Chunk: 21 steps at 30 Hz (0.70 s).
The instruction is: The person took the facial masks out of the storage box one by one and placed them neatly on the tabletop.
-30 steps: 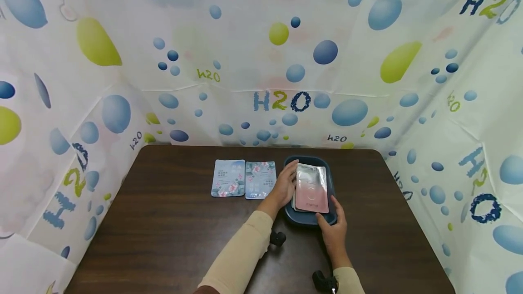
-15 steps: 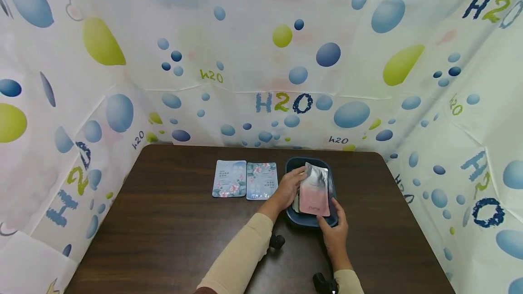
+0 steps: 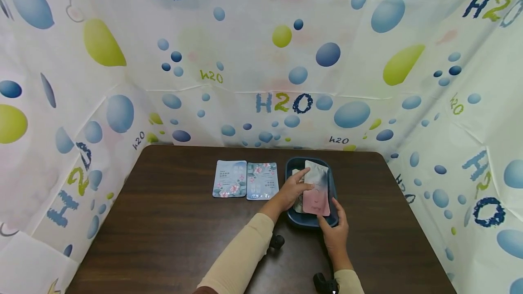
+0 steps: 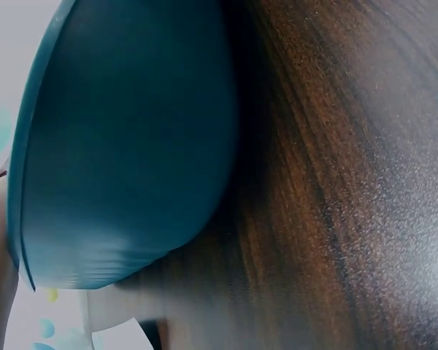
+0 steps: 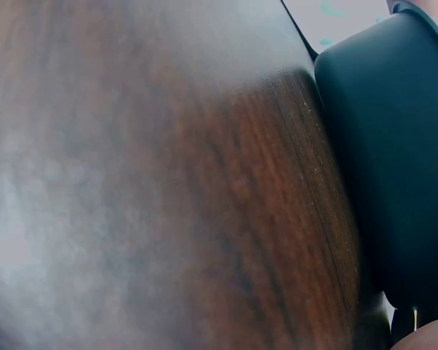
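Desk: dark brown wood grain with a soft sheen (image 3: 175, 221).
Room: white sheeting (image 3: 241, 49) behind and at both sides, printed with blue and green drops and "H2O".
Pink packet: in the bin, over a paler packet (image 3: 298, 207); long axis near to far, pink end toward the person, greyish end away (image 3: 318, 203).
Bin: dark blue, smooth-walled, rounded corners (image 3: 289, 165).
Floral packets: two, flat, pale blue, rectangular, side by side left of the bin (image 3: 229, 178).
Left hand: thumb and finger extended across the pink packet (image 3: 289, 192).
Right hand: thumb and fingers spread, gripping the bin's near right corner (image 3: 337, 232).
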{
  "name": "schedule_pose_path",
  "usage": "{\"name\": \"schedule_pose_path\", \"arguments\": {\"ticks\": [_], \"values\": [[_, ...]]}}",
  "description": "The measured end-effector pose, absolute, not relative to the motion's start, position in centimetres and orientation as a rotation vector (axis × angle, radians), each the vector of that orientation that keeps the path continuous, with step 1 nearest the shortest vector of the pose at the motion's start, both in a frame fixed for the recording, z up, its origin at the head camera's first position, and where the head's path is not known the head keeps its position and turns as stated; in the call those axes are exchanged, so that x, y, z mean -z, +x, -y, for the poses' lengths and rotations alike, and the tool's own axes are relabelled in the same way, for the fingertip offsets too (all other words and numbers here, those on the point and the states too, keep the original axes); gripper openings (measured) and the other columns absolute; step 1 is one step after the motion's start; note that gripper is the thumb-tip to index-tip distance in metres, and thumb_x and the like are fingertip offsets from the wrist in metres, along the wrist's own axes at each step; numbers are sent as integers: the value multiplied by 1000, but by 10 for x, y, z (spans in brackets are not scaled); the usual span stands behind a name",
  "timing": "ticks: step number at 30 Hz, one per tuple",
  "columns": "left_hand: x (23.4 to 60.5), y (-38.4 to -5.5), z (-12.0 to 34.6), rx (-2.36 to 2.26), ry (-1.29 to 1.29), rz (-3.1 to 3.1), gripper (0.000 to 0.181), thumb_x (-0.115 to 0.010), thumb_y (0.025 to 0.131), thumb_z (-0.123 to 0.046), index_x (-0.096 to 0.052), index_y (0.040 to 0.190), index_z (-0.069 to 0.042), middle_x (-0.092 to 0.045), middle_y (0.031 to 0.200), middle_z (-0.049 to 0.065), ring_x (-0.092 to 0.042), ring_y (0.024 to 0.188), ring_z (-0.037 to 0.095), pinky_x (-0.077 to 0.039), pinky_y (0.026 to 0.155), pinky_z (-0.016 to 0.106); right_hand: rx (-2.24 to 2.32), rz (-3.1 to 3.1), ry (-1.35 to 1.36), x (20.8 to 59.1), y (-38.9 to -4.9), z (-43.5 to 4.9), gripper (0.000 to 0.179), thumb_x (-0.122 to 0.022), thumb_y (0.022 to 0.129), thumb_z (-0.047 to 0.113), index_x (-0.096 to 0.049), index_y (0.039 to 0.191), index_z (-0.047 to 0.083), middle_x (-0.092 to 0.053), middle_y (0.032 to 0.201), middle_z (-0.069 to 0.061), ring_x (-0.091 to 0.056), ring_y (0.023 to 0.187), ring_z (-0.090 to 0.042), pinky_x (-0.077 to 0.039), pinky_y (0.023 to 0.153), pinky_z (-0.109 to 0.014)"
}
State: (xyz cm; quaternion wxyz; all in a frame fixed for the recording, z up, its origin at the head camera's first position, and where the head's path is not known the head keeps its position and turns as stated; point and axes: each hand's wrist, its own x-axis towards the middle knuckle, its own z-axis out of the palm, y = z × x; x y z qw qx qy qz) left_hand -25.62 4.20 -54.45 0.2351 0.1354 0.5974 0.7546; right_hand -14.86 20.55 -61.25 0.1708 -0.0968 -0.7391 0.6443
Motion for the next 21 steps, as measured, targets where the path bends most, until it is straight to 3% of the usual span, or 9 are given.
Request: {"name": "schedule_pose_path", "arguments": {"ticks": [3, 6, 10, 13, 17, 21], "values": [[543, -254, -42, -2105, 349, -1625, 68, -58, 101, -15, -29, 163, -18, -17, 171, 14, -25, 156, 38, -25, 124, 59, -1827, 2099, -274, 614, -150, -207, 66, -73, 90, 3, -47, 150, 8, -44, 158, -13, -36, 147, -30, -32, 122, -40], [542, -254, -42, -2140, 348, -1603, 70, -56, 101, -14, -25, 164, -20, -13, 173, 11, -21, 158, 35, -23, 125, 59, -1819, 2086, -262, 614, -150, -207, 66, -73, 89, 1, -48, 150, 6, -44, 157, -14, -36, 146, -31, -32, 122, -32], [545, -255, -41, -2236, 368, -1502, 69, -51, 103, -11, -21, 165, -16, -10, 173, 11, -22, 158, 34, -25, 125, 53, -1784, 2093, -264, 615, -150, -207, 68, -75, 88, 2, -49, 150, 8, -45, 156, -12, -40, 141, -13, -31, 104, -4], [548, -256, -39, -2313, 375, -1401, 68, -47, 103, -10, -17, 165, -13, -7, 174, 10, -22, 158, 32, -25, 125, 51, -1780, 2102, -280, 615, -150, -207, 69, -77, 87, 3, -49, 150, 11, -46, 156, -9, -38, 137, 0, -30, 103, -3], [548, -257, -38, -2371, 354, -1316, 69, -46, 102, -9, -17, 165, -12, -2, 174, 8, -21, 158, 31, -22, 126, 51, -1797, 2111, -307, 615, -150, -207, 70, -77, 88, 3, -49, 151, 13, -45, 157, -8, -37, 141, -6, -30, 105, -4], [546, -257, -37, -2408, 343, -1287, 70, -46, 102, -9, -17, 165, -11, 0, 174, 8, -16, 159, 30, -18, 128, 50, -1816, 2126, -343, 610, -149, -205, 70, -75, 88, 1, -47, 152, 12, -42, 160, -9, -34, 145, -15, -29, 119, -25]]}}
